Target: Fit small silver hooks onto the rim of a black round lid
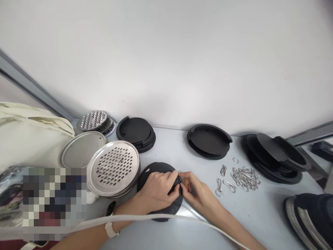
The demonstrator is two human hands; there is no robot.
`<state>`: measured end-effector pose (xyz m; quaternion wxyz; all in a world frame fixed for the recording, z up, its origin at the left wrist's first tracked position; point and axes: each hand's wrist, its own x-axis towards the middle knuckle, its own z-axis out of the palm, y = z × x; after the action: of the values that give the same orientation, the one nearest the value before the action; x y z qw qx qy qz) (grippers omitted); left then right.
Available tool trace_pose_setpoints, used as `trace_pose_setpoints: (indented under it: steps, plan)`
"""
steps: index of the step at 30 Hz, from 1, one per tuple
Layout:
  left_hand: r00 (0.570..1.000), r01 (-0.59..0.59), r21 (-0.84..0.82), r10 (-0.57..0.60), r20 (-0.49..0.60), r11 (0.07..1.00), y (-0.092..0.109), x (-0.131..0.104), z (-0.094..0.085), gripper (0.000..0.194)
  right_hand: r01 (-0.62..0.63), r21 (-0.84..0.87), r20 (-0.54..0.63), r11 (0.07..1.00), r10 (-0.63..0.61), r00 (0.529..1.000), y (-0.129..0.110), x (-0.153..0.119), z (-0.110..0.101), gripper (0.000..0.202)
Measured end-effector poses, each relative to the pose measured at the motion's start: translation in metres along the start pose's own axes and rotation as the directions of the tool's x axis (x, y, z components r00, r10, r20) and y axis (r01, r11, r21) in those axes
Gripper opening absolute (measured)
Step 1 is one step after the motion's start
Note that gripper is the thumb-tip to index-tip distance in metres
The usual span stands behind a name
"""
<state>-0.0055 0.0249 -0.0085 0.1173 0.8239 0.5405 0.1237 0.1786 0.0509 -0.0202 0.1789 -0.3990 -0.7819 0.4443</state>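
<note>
A round black disc [163,208] lies in front of me at the middle of the table. My left hand [160,189] rests over it, with thumb and forefinger pinched on its right edge. Close against those fingertips, my right hand [195,191] pinches a small metal clip [181,179], which is partly hidden between the fingers. A pile of silver wire clips and rings [246,178] lies to the right, with several loose ones beside it.
Perforated metal discs [114,168] are stacked at the left, near a plain metal disc [82,149] and grater discs [93,121]. Black round parts stand behind [135,132], [209,139] and at the right [275,156]. A white cord [145,217] crosses the foreground.
</note>
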Motion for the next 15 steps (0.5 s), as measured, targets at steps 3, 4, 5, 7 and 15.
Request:
trace_pose_setpoints:
  steps: [3,4,5,7,15]
  plan:
    - [1.000,0.000,0.008,0.000,-0.006,1.000,0.0002,-0.0005,0.0004,0.007,-0.001,-0.007,0.005,1.000,0.001,1.000,-0.0005,0.0000,0.0002,0.022]
    - [1.000,0.000,0.008,0.000,-0.006,1.000,0.0002,-0.0006,0.0006,0.007,-0.003,-0.010,0.004,1.000,0.003,1.000,-0.0005,0.0001,0.0004,0.021]
    - [1.000,-0.001,0.007,0.001,-0.008,1.000,0.0003,-0.0007,0.0006,0.007,-0.006,-0.013,0.002,1.000,0.006,1.000,-0.0005,0.0002,0.0006,0.021]
    - [1.000,0.000,0.006,0.000,-0.010,1.000,0.0003,-0.0008,0.0006,0.008,-0.011,-0.019,-0.007,1.000,0.011,1.000,-0.0003,0.0003,0.0013,0.020]
    - [1.000,-0.001,-0.002,0.001,-0.009,1.000,0.0013,0.0006,-0.0022,0.007,-0.008,-0.030,-0.028,1.000,0.007,1.000,0.0025,-0.0016,0.0039,0.015]
